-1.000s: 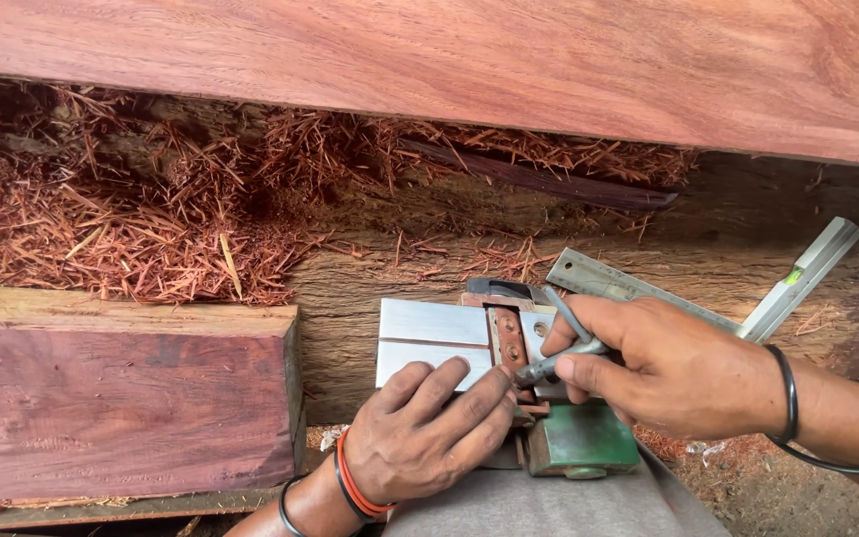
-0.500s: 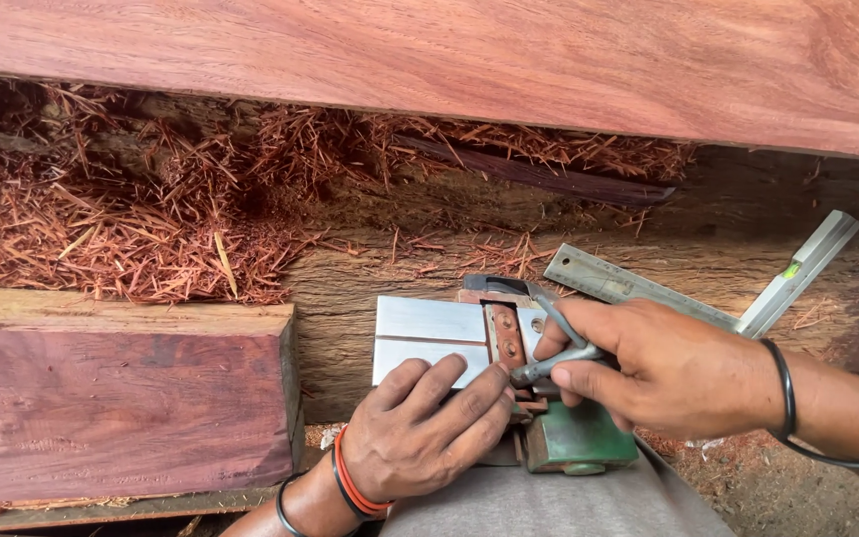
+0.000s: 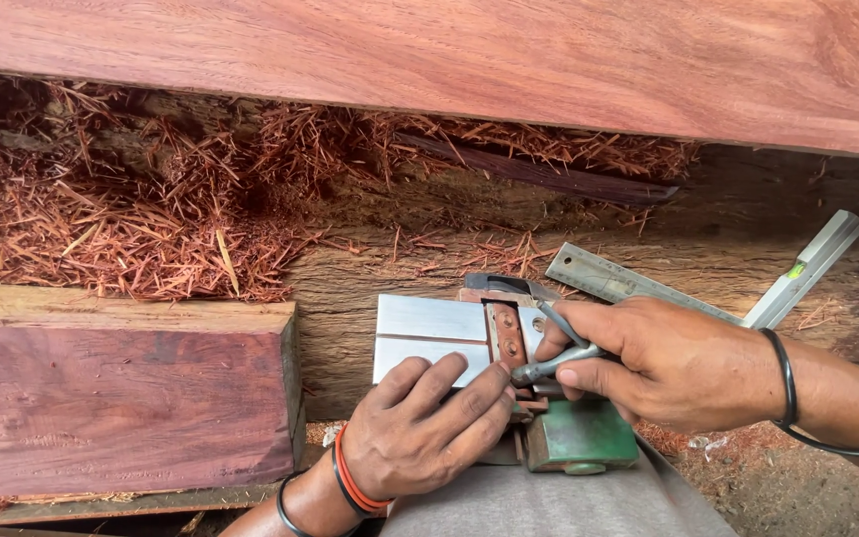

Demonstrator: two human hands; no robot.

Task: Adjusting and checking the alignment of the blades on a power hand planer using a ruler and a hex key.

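Observation:
An upturned electric planer with a shiny metal sole (image 3: 429, 333) and a green body (image 3: 584, 438) lies on my lap. My left hand (image 3: 425, 433) presses flat on the sole, fingertips at the reddish blade slot (image 3: 504, 343). My right hand (image 3: 663, 363) grips a thin grey metal tool (image 3: 549, 363), apparently a wrench, whose tip sits at that slot.
A steel ruler (image 3: 628, 281) and a metal square with a small level vial (image 3: 807, 267) lie on the rough wood to the right. A reddish wood block (image 3: 121, 398) stands left. A long reddish plank (image 3: 449, 60) runs across the top above heaps of red shavings (image 3: 121, 219).
Almost nothing differs; both hands stay on the planer, and the right hand with the tool has shifted only slightly at the blade slot.

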